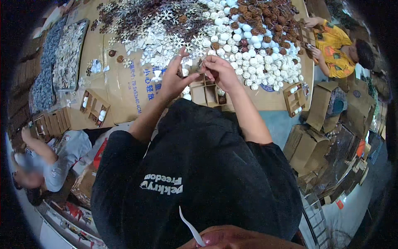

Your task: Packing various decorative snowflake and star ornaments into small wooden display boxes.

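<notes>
My left hand [174,76] and my right hand [219,70] meet above a small compartmented cardboard box [206,92] at the near edge of the table. Both pinch a small ornament between their fingertips; it is too small to make out. Just beyond them lies a heap of white snowflake ornaments [166,35], white balls [248,54] and brown wicker balls [265,16]. My black shirt hides the table edge below the hands.
Cardboard sheets cover the table [124,89]. Divided boxes sit at left [94,108] and right [295,98]. A tray of pale pieces [68,56] lies far left. A person in yellow [336,47] works at right, another in grey [54,159] at left. Cartons [319,141] are stacked on the floor.
</notes>
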The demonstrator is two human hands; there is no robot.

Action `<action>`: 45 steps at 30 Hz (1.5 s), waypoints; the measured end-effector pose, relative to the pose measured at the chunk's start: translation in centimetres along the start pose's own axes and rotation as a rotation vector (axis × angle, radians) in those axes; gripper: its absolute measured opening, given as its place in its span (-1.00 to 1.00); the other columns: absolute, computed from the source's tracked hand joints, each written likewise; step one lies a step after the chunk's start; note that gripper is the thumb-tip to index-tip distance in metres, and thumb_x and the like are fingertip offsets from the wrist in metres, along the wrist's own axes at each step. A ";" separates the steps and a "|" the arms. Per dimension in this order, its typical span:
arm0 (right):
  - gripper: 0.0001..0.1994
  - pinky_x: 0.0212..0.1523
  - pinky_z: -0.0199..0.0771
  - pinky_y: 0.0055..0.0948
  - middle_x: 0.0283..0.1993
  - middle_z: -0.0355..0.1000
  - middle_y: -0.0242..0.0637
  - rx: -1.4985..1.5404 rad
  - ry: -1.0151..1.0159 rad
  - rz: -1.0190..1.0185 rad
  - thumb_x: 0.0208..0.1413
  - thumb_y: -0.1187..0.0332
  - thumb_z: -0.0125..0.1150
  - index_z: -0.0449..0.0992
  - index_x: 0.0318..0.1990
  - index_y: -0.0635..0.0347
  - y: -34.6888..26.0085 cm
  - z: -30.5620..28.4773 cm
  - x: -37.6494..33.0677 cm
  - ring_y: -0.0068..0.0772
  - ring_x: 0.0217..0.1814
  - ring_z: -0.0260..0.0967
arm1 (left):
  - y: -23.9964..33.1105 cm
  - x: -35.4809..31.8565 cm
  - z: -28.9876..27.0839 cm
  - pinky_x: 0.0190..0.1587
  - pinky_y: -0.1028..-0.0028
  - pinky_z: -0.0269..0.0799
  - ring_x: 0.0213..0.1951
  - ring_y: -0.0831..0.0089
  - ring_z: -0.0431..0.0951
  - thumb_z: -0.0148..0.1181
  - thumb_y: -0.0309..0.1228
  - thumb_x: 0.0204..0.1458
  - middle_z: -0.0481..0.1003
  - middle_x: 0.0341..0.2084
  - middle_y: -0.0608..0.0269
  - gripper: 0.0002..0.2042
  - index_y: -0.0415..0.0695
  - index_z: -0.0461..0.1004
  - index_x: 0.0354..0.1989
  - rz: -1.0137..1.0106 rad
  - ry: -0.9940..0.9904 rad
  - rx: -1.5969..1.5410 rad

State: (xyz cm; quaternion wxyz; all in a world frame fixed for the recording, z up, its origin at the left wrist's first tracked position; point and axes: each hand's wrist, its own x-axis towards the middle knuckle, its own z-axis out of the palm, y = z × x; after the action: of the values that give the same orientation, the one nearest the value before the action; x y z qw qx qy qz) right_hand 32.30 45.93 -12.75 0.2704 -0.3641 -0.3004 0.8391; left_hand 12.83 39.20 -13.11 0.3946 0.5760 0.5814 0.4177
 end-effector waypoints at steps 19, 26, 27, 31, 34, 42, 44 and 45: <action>-0.89 -0.61 -0.13 -0.67 -0.60 0.11 -0.65 -0.160 0.124 -0.058 0.28 0.36 0.10 0.45 -0.16 0.18 -2.2 2.9 -6.0 -0.80 -0.63 -0.08 | 5.7 -1.1 -1.9 -0.30 0.56 0.32 -0.38 0.66 0.33 0.09 -0.59 0.05 0.31 -0.45 0.47 -0.48 -0.21 0.22 0.25 -0.238 -0.389 -0.779; -0.87 -0.65 -0.07 -0.68 -0.65 0.05 -0.60 0.399 -0.057 0.078 0.32 0.35 -0.03 0.40 -0.21 0.21 -3.9 4.5 -6.5 -0.74 -0.69 -0.07 | 3.2 -0.4 -2.3 -0.40 0.59 0.34 -0.51 0.69 0.28 0.16 -0.54 0.08 0.35 -0.42 0.35 -0.34 -0.27 0.04 0.37 -0.215 -0.108 -0.357; -0.87 -0.68 -0.01 -0.65 -0.62 0.08 -0.54 0.425 -0.080 0.086 0.31 0.36 -0.06 0.38 -0.16 0.20 -3.7 4.2 -6.2 -0.67 -0.68 -0.02 | 3.3 -0.4 -2.8 -0.45 0.63 0.31 -0.52 0.74 0.28 0.25 -0.47 0.05 0.44 -0.21 0.27 -0.24 -0.27 -0.03 0.40 -0.096 -0.047 -0.225; -0.88 -0.68 -0.01 -0.67 -0.61 0.10 -0.56 0.572 -0.088 0.214 0.32 0.36 -0.07 0.37 -0.16 0.19 -3.8 5.4 -6.0 -0.70 -0.69 -0.04 | 5.8 0.2 -3.8 -0.12 0.48 0.42 -0.14 0.49 0.49 0.37 -0.42 -0.09 0.40 0.14 0.15 -0.11 -0.16 -0.02 0.43 0.183 -0.158 0.006; -0.81 -0.69 -0.05 -0.68 -0.64 0.07 -0.59 0.617 -0.180 0.301 0.34 0.35 -0.09 0.40 -0.10 0.27 -3.6 5.9 -6.2 -0.72 -0.70 -0.07 | 7.2 0.2 -3.7 0.12 0.38 0.38 0.11 0.35 0.48 0.36 -0.45 -0.13 0.42 0.17 0.11 -0.14 -0.08 0.06 0.42 0.141 -0.339 0.123; -0.85 -0.69 -0.04 -0.68 -0.63 0.09 -0.61 0.188 0.052 0.061 0.31 0.38 0.00 0.46 -0.13 0.22 -4.7 5.8 -6.8 -0.74 -0.69 -0.03 | 5.2 -0.4 -3.5 0.14 0.48 0.32 0.04 0.51 0.46 0.07 -0.60 0.05 0.49 0.00 0.24 -0.51 -0.22 0.34 0.23 -0.082 -0.461 -0.392; -0.88 -0.66 -0.07 -0.67 -0.61 0.12 -0.60 0.102 0.113 0.021 0.29 0.36 0.07 0.48 -0.18 0.21 -4.9 5.5 -6.9 -0.75 -0.68 -0.06 | 6.6 -0.6 -3.8 0.14 0.48 0.32 0.04 0.49 0.46 0.11 -0.56 0.05 0.49 -0.01 0.23 -0.62 -0.26 0.44 0.09 -0.132 -0.478 -0.514; -0.87 -0.65 -0.08 -0.67 -0.61 0.13 -0.60 0.031 0.115 -0.008 0.28 0.36 0.08 0.48 -0.18 0.21 -4.7 5.4 -6.9 -0.76 -0.67 -0.06 | 6.5 -0.8 -3.8 0.13 0.48 0.32 0.03 0.49 0.46 0.12 -0.55 0.05 0.50 -0.02 0.24 -0.64 -0.25 0.45 0.07 -0.147 -0.474 -0.556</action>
State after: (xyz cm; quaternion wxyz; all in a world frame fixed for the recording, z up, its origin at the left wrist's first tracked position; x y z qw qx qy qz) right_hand 33.26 42.79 -3.32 0.2961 -0.4064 -0.2728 0.8202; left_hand 11.44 38.24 -5.76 0.6884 0.4843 0.3783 0.3852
